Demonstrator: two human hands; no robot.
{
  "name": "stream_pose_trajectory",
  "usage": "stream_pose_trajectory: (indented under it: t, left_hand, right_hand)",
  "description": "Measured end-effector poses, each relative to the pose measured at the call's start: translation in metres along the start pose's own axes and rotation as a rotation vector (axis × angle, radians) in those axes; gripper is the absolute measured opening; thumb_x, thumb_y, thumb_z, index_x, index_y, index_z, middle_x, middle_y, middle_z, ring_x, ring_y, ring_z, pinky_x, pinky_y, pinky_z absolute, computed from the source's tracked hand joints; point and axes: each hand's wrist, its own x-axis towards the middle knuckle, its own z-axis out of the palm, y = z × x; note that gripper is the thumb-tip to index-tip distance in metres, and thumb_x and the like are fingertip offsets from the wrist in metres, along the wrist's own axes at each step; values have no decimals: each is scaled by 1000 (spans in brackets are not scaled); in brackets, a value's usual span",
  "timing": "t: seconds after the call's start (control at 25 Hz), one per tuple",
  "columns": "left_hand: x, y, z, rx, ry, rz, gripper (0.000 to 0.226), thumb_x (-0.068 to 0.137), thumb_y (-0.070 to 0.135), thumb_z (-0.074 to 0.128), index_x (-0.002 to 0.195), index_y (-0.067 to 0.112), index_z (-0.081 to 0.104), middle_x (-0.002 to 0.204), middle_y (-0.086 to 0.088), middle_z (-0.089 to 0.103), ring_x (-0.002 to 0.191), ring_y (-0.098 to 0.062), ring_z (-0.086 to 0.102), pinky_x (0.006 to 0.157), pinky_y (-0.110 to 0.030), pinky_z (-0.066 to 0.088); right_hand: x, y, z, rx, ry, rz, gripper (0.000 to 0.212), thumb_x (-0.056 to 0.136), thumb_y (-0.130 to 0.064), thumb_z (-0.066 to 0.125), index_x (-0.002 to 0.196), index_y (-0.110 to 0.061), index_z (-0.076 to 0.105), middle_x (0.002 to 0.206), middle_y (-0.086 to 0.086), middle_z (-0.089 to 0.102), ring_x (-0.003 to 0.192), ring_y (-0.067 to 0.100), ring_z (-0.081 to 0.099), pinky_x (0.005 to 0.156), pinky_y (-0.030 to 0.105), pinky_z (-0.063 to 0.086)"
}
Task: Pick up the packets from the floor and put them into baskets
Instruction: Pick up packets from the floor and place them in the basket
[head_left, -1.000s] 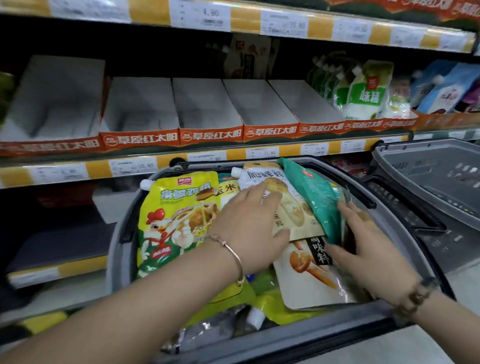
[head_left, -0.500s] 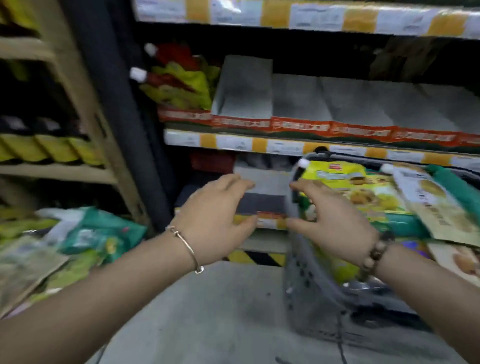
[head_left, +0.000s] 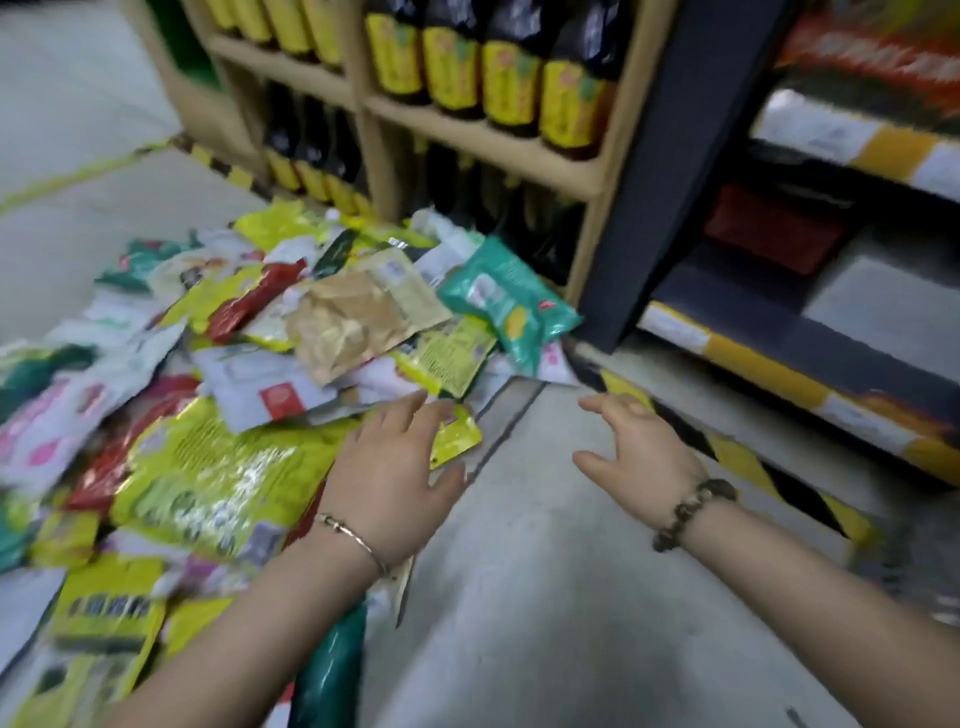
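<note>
Bottom of frame: two bare forearms are extended from the lower corners over a grey concrete floor (head_left: 519, 597). A dark green packet (head_left: 327, 670) is partly covered by the left forearm at lower centre. A thin bangle (head_left: 353, 538) is worn on the left wrist, a bead bracelet (head_left: 691, 512) on the right.

The left hand (head_left: 395, 467) is held palm down at centre frame, fingers straight and loose, nothing gripped. Its fingertips are placed at the pile's edge, by a small yellow packet (head_left: 457, 436); contact cannot be told through blur. The right hand (head_left: 639, 452) is spread over bare floor right of centre, fingers slack, nothing held.

The packets (head_left: 234, 364) are heaped on the floor across the left half of the frame. A large yellow-green packet (head_left: 218, 478) is seen just left of the left hand, and a white packet with a red square (head_left: 270, 395) above it. A tan packet (head_left: 358, 317) and a teal packet (head_left: 509, 301) are seen further up, the teal one near a dark upright post (head_left: 675, 171).

A yellow-black striped strip (head_left: 753, 467) is laid along the floor at right. At top, dark bottles with yellow labels (head_left: 511, 78) are lined on a wooden shelf (head_left: 483, 140)
</note>
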Motion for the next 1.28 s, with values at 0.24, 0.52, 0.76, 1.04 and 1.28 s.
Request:
stream_pose_trajectory:
  t: [0.24, 0.52, 0.76, 1.04, 1.28]
  left_hand:
    - [-59, -95, 49, 57, -100, -332, 62, 81, 47, 40, 139, 24, 40, 149, -3, 34, 130, -25, 39, 104, -35, 30]
    - [-98, -137, 88, -118, -76, -392, 46, 83, 22, 63, 128, 14, 55, 137, -6, 49, 124, -27, 47, 101, -40, 38]
    - [-104, -139, 105, -156, 13, -403, 37, 81, 22, 54, 116, 17, 63, 129, -2, 56, 122, -23, 50, 106, -51, 27]
    - [-95, -142, 97, -208, 37, -402, 35, 78, 8, 49, 107, 17, 67, 120, -1, 63, 115, -20, 55, 100, -46, 31]
    - [-102, -130, 104, -114, 8, -281, 91, 72, 25, 75, 145, 29, 22, 150, -7, 32, 138, -20, 28, 111, -53, 11]
  right_hand:
    - [20, -32, 121, 73, -250, -31, 54, 82, -24, 62, 133, -21, 45, 138, 1, 44, 122, 18, 47, 98, 26, 37]
    - [40, -88, 224, 330, -389, 72, 49, 82, -25, 65, 128, -19, 50, 130, 2, 54, 114, 17, 53, 78, 19, 36]
    - [69, -107, 260, 310, -365, 271, 32, 72, -43, 76, 75, -23, 50, 103, 6, 55, 85, 23, 53, 75, 32, 43]
    - [55, -76, 230, 650, -297, 304, 31, 80, -8, 69, 60, -16, 47, 63, 0, 52, 64, 17, 50, 61, 26, 40]
    - [27, -31, 151, 1192, -309, 670, 17, 83, 5, 57, 72, -8, 55, 50, 1, 63, 43, 11, 60, 43, 18, 49]
